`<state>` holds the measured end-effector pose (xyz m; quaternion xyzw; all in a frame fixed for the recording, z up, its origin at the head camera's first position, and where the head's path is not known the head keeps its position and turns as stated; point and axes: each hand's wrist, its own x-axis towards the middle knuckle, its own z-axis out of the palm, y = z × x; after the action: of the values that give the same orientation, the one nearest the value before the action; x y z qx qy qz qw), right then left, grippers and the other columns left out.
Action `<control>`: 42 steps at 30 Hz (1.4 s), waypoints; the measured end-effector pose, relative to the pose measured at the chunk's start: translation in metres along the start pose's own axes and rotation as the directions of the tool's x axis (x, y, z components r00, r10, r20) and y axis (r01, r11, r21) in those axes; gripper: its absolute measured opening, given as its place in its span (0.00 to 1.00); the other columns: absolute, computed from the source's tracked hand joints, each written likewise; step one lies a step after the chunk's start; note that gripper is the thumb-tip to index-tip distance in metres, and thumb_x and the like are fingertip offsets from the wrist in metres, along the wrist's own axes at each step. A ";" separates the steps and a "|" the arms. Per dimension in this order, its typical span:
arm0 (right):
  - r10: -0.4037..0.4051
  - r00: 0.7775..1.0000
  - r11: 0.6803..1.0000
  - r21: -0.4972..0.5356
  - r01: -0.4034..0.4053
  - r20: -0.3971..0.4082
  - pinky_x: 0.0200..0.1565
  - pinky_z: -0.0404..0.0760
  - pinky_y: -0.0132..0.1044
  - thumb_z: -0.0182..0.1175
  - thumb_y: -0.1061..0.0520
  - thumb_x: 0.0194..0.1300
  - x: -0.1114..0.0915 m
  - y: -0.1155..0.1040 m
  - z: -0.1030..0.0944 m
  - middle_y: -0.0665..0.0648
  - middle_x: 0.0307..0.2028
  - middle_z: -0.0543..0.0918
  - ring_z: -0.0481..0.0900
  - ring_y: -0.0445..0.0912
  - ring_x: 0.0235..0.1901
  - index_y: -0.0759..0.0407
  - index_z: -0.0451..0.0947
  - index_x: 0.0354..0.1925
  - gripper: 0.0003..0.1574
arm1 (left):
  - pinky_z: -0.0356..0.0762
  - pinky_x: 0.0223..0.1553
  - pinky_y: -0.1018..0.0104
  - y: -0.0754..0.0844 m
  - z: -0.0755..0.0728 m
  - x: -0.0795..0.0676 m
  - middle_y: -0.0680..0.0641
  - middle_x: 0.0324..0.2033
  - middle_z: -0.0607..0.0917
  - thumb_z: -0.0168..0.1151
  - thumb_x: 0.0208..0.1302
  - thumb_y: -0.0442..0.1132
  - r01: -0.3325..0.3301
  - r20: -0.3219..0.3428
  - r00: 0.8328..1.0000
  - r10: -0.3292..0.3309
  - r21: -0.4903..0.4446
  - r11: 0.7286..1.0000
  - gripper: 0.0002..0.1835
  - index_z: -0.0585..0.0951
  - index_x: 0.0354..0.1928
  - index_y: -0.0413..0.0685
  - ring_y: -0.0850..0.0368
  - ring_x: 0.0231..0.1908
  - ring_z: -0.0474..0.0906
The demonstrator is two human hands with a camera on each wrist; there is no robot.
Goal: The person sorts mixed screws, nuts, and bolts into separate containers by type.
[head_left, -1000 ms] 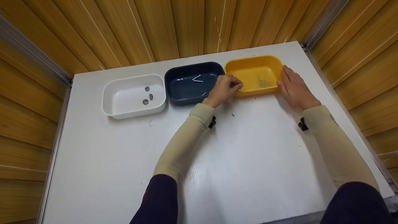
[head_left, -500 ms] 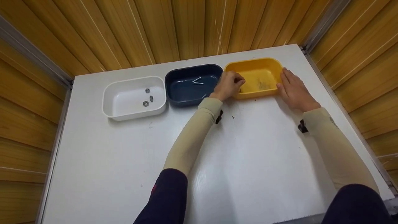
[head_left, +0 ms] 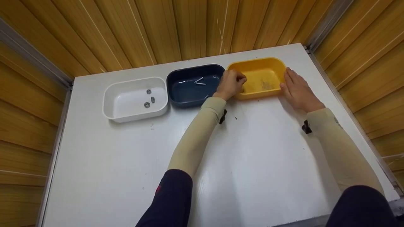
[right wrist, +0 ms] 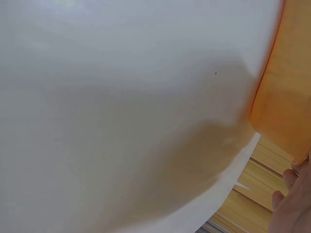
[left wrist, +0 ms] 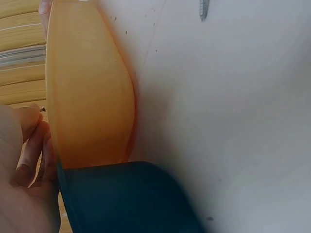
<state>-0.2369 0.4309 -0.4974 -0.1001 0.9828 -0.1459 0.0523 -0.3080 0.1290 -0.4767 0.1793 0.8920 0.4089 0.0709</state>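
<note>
My left hand [head_left: 229, 84] reaches over the near left rim of the yellow plastic bin [head_left: 257, 94]. In the left wrist view, the thumb and fingertips of that hand pinch a small screw [left wrist: 43, 109]; only its dark tip shows. My right hand [head_left: 300, 91] rests with straight fingers against the bin's right side, the thumb at its near right corner. Beside the yellow bin stands a dark blue bin [head_left: 186, 90] with several silver screws [head_left: 200, 82] inside, partly covered by my left hand.
A white bin [head_left: 126, 118] at the left holds 3 metal nuts [head_left: 147, 105]. One loose screw [head_left: 235, 118] lies on the white table [head_left: 252, 164] in front of the bins. Wooden panel walls [head_left: 189, 28] enclose the back and sides.
My left hand has moved right and away from me, from over the gap between the blue and yellow bins to inside the yellow bin's left end. My right hand stays in place.
</note>
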 end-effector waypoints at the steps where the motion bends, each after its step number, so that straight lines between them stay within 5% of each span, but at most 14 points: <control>1: -0.002 1.000 1.000 0.001 0.002 0.001 0.84 0.33 0.60 0.26 0.32 0.86 0.001 -0.001 0.000 0.59 0.87 0.28 0.32 0.62 0.86 0.60 0.27 0.86 0.50 | 0.83 0.53 0.76 0.000 -0.001 0.000 0.52 0.48 0.91 0.66 0.77 0.41 0.003 0.002 1.000 -0.003 0.004 1.000 0.12 0.91 0.55 0.49 0.63 0.45 0.82; 15: -0.020 1.000 1.000 0.018 0.020 0.008 0.84 0.32 0.60 0.27 0.33 0.86 0.010 -0.003 0.002 0.58 0.87 0.27 0.31 0.62 0.86 0.59 0.26 0.86 0.49 | 0.82 0.54 0.75 -0.005 -0.009 -0.002 0.52 0.50 0.91 0.65 0.78 0.42 0.008 0.012 1.000 -0.008 0.007 1.000 0.14 0.90 0.58 0.48 0.62 0.47 0.82; 25: -0.031 1.000 0.999 0.020 0.031 -0.008 0.84 0.34 0.59 0.26 0.32 0.86 0.011 0.000 0.004 0.59 0.87 0.29 0.32 0.62 0.86 0.61 0.29 0.86 0.50 | 0.81 0.53 0.75 -0.007 -0.015 -0.007 0.51 0.52 0.90 0.64 0.79 0.43 -0.051 0.035 0.998 0.050 0.040 0.998 0.15 0.89 0.59 0.46 0.60 0.49 0.80; 42: 0.018 0.999 1.000 0.017 -0.018 0.034 0.83 0.33 0.62 0.23 0.28 0.84 0.007 0.002 0.002 0.54 0.87 0.24 0.28 0.61 0.86 0.56 0.25 0.86 0.52 | 0.82 0.59 0.72 -0.012 -0.022 -0.037 0.47 0.60 0.88 0.66 0.77 0.43 -0.170 0.067 0.984 0.167 0.032 0.985 0.18 0.86 0.63 0.43 0.57 0.56 0.83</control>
<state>-0.2440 0.4312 -0.5003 -0.0932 0.9814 -0.1521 0.0713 -0.2826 0.0922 -0.4718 0.2684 0.8784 0.3907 0.0611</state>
